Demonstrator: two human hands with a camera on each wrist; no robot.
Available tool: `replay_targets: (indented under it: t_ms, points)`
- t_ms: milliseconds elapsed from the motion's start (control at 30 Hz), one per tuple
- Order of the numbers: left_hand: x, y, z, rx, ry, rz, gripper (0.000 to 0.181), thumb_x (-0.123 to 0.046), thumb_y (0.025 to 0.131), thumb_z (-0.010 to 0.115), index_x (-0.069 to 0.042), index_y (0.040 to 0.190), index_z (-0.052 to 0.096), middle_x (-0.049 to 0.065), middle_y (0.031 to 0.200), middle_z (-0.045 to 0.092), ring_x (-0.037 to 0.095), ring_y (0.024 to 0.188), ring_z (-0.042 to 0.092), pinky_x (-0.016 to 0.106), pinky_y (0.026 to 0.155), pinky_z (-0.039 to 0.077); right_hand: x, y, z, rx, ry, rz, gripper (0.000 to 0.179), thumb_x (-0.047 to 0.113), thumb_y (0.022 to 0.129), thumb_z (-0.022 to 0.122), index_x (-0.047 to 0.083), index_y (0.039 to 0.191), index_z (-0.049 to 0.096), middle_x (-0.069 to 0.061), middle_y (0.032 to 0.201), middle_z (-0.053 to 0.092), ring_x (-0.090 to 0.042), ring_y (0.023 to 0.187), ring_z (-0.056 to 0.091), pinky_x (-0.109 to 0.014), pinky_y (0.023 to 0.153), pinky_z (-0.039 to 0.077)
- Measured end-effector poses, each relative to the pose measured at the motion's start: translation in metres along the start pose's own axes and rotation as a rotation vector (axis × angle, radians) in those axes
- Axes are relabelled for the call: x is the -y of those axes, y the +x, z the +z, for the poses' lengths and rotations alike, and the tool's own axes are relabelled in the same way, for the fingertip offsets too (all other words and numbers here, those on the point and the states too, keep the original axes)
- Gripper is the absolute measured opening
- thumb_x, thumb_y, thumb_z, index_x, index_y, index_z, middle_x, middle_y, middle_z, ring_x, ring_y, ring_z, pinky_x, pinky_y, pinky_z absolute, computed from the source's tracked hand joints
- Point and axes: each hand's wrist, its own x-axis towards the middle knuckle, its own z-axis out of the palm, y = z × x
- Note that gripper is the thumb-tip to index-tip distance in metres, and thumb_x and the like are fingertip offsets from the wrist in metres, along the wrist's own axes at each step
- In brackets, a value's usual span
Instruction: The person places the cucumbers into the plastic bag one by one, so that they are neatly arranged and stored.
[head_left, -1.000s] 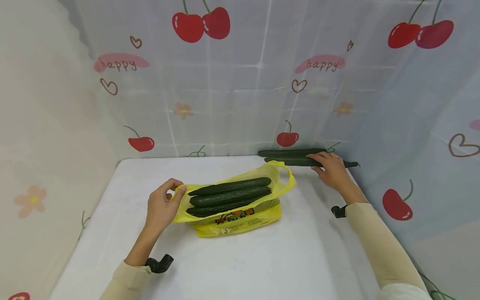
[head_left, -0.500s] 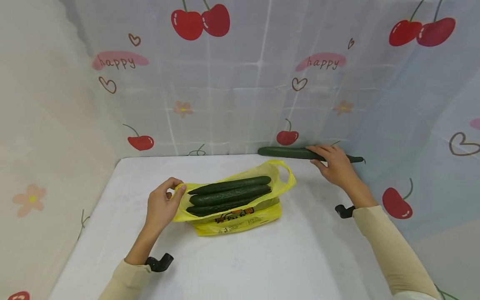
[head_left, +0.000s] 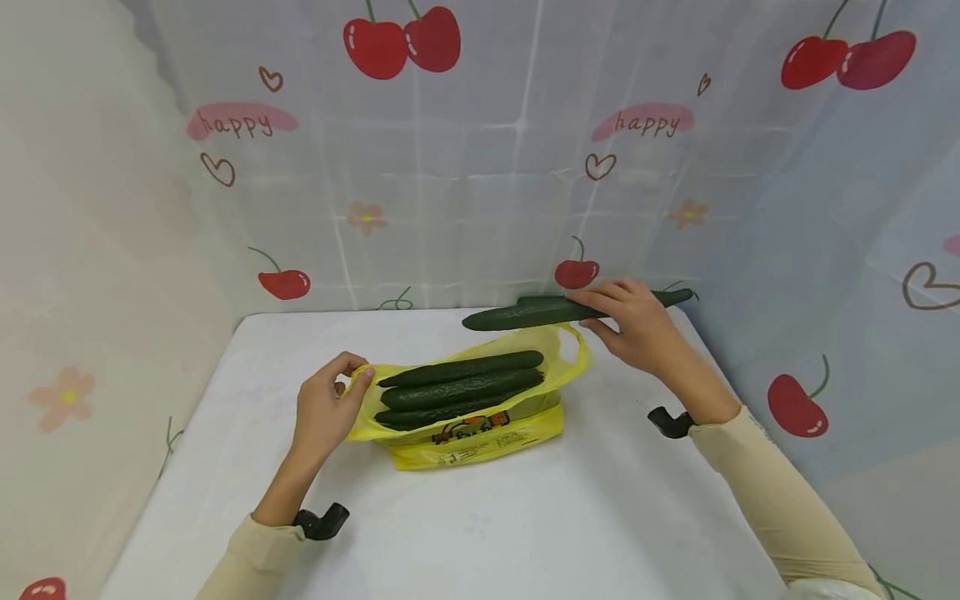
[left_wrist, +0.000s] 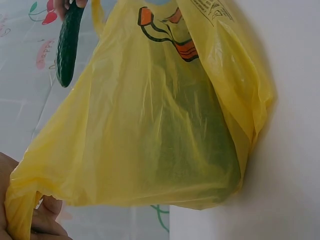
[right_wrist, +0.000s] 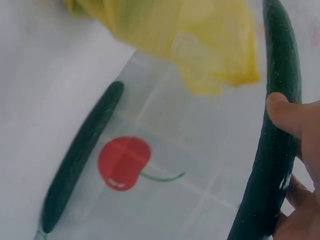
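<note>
My left hand (head_left: 321,412) pinches the left handle end of a yellow plastic bag (head_left: 480,454), holding its mouth spread. Several dark green cucumbers (head_left: 461,390) lie side by side inside the bag. My right hand (head_left: 633,329) grips another cucumber (head_left: 513,317) around its middle, raised just beyond the bag's right handle. In the right wrist view, the thumb lies across this held cucumber (right_wrist: 260,185). A further cucumber (right_wrist: 82,155) rests at the table's back edge; the held one mostly covers it in the head view.
The bag stands on a white-covered table (head_left: 480,533). A light curtain (head_left: 480,200) printed with cherries and hearts rises directly behind the table's back edge, with further cloth along both sides.
My right hand has picked up the front cucumber of the two at the back and moved it left toward the bag. My left hand keeps its hold on the bag.
</note>
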Motion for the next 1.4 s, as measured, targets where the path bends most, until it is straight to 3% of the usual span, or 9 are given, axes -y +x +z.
replay_targets:
  t_ms: [233, 500, 800, 1067, 1300, 1400]
  points:
    - [-0.002, 0.001, 0.005, -0.001, -0.005, 0.005, 0.011, -0.027, 0.105, 0.071, -0.017, 0.106, 0.076, 0.005, 0.099, 0.073, 0.021, 0.086, 0.057, 0.03, 0.083, 0.05, 0.026, 0.012, 0.007, 0.052, -0.005, -0.065, 0.05, 0.01, 0.088, 0.088, 0.016, 0.136, 0.074, -0.007, 0.123, 0.077, -0.034, 0.109, 0.067, -0.055, 0.097, 0.055]
    - [-0.002, 0.002, 0.004, -0.009, 0.006, 0.019, 0.01, -0.026, 0.105, 0.071, -0.018, 0.105, 0.076, 0.004, 0.097, 0.071, 0.02, 0.078, 0.052, 0.027, 0.072, 0.044, 0.051, 0.02, 0.023, 0.076, 0.042, -0.13, 0.048, 0.013, 0.089, 0.088, 0.019, 0.135, 0.075, -0.002, 0.125, 0.079, -0.026, 0.103, 0.064, -0.043, 0.083, 0.055]
    - [-0.002, 0.002, 0.003, -0.008, 0.003, 0.013, 0.011, -0.027, 0.105, 0.071, -0.017, 0.106, 0.076, 0.005, 0.099, 0.072, 0.02, 0.087, 0.058, 0.028, 0.078, 0.047, 0.075, 0.029, 0.04, 0.159, 0.048, -0.144, 0.047, 0.019, 0.092, 0.087, 0.023, 0.137, 0.074, 0.002, 0.125, 0.079, -0.022, 0.106, 0.064, -0.04, 0.087, 0.054]
    - [-0.002, 0.001, 0.0, -0.015, -0.001, 0.012, 0.01, -0.026, 0.105, 0.071, -0.016, 0.105, 0.075, 0.004, 0.097, 0.074, 0.02, 0.082, 0.055, 0.028, 0.073, 0.043, 0.096, 0.033, 0.061, 0.282, 0.11, -0.129, 0.042, 0.021, 0.096, 0.082, 0.02, 0.137, 0.073, 0.001, 0.128, 0.078, -0.023, 0.107, 0.064, -0.04, 0.092, 0.055]
    - [-0.002, 0.001, -0.001, -0.013, 0.004, 0.007, 0.01, -0.026, 0.105, 0.071, -0.017, 0.105, 0.075, 0.004, 0.096, 0.073, 0.019, 0.078, 0.052, 0.027, 0.071, 0.042, 0.111, 0.036, 0.08, 0.42, 0.16, -0.091, 0.041, 0.025, 0.1, 0.079, 0.019, 0.14, 0.071, 0.0, 0.132, 0.076, -0.023, 0.119, 0.065, -0.044, 0.107, 0.054]
    - [-0.002, 0.001, -0.001, -0.014, -0.003, 0.005, 0.01, -0.026, 0.105, 0.072, -0.017, 0.105, 0.075, 0.003, 0.096, 0.074, 0.019, 0.077, 0.052, 0.027, 0.071, 0.042, 0.116, 0.039, 0.086, 0.44, 0.173, -0.103, 0.041, 0.025, 0.1, 0.079, 0.017, 0.139, 0.071, -0.001, 0.132, 0.076, -0.024, 0.118, 0.065, -0.042, 0.105, 0.054]
